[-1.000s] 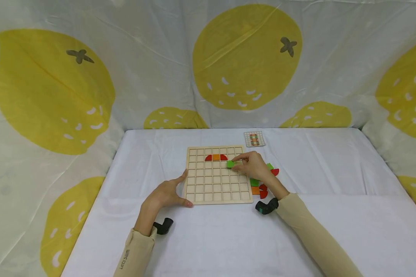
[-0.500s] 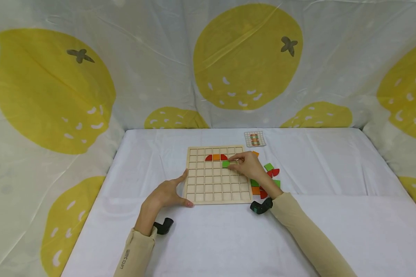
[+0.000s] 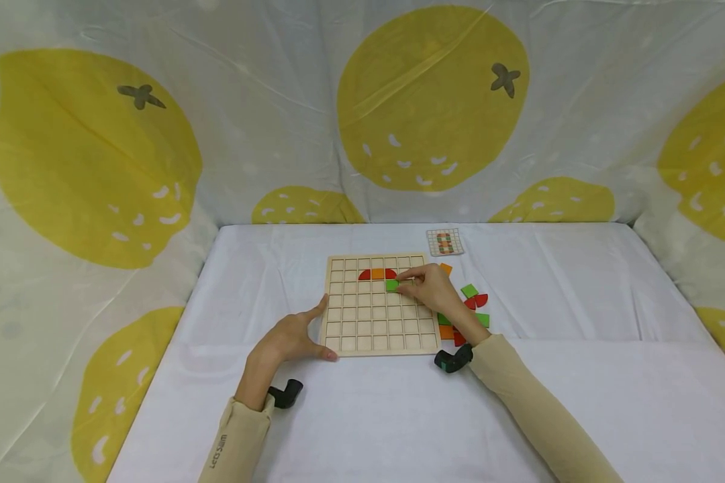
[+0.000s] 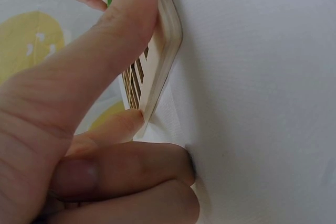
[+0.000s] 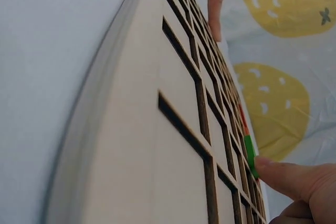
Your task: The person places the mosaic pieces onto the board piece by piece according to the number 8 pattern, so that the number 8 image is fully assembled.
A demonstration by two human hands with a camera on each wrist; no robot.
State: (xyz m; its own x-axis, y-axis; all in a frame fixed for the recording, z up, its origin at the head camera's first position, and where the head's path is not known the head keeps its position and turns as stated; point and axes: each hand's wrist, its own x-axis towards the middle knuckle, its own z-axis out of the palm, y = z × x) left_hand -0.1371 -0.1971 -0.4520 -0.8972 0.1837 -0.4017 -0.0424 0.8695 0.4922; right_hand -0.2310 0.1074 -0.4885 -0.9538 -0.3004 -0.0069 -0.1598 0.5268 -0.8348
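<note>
A pale wooden grid board (image 3: 362,329) lies flat on the white cloth. My left hand (image 3: 286,337) is at its near left corner, index finger and thumb spread straight against two edges; in the left wrist view, the thumb (image 4: 110,40) lies along the board while other fingers are bent beneath. My right hand (image 3: 433,288) pinches a green square tile (image 3: 391,286) at a cell in the second row; the right wrist view shows a fingertip on the green tile (image 5: 250,153). Above it is a row of a red quarter-round tile (image 3: 365,275), an orange square tile (image 3: 377,274) and another red piece (image 3: 390,274).
Loose green, red and orange tiles lie right of the board, partly hidden by my right forearm, including a green tile (image 3: 469,291) and a red tile (image 3: 482,300). A small pattern card (image 3: 444,242) lies behind the board. Lemon-print curtains (image 3: 278,134) surround the table.
My right hand has moved slightly left with the green tile, bringing it to the cell below the right red piece. The left hand stays at the board's corner.
</note>
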